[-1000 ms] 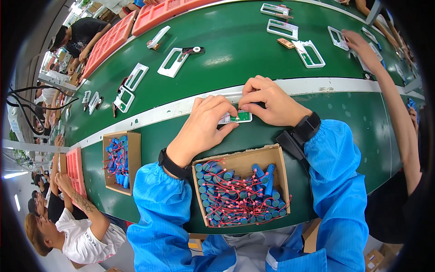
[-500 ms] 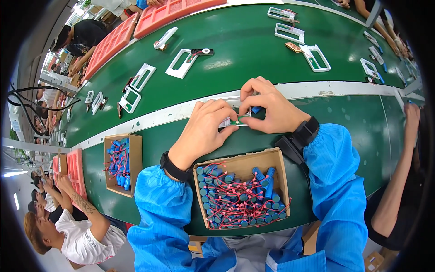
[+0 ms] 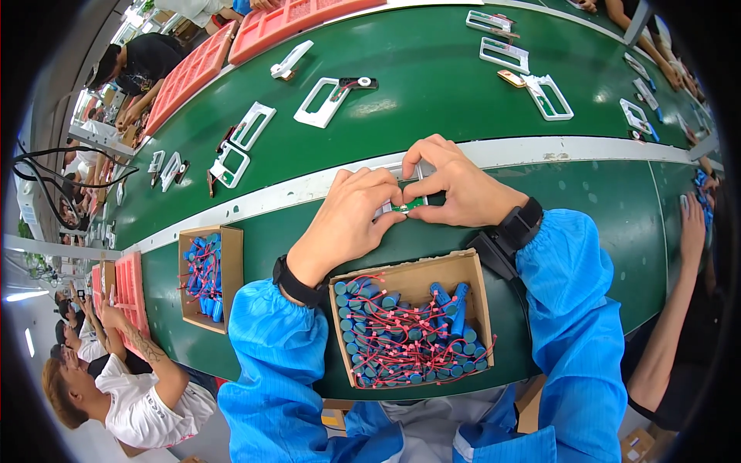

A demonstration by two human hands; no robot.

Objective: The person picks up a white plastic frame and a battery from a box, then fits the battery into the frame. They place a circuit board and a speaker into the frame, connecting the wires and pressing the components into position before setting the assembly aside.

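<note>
My left hand (image 3: 346,214) is closed on the left end of a white plastic housing (image 3: 384,208), thumb and fingertips at its edge. A small green circuit board (image 3: 409,205) shows in it between my two hands. My right hand (image 3: 461,184) bends over the other end, with thumb and index finger pinched at the board; the fingers partly hide what they grip. Below my hands stands an open cardboard box (image 3: 485,287) full of blue cylindrical battery cells (image 3: 457,315) with red leads.
Another cardboard box (image 3: 233,274) of wired blue cells stands to the left. Beyond a pale rail (image 3: 309,185), a green belt (image 3: 417,85) carries several white housings (image 3: 316,104). Red trays (image 3: 189,77) line the far left. Co-workers sit on both sides; one arm (image 3: 668,339) is near on the right.
The housings on the belt have shifted slightly right. My right fingers have closed in toward the board, and the blue piece seen under them is now hidden. The co-worker's hand at right has lowered.
</note>
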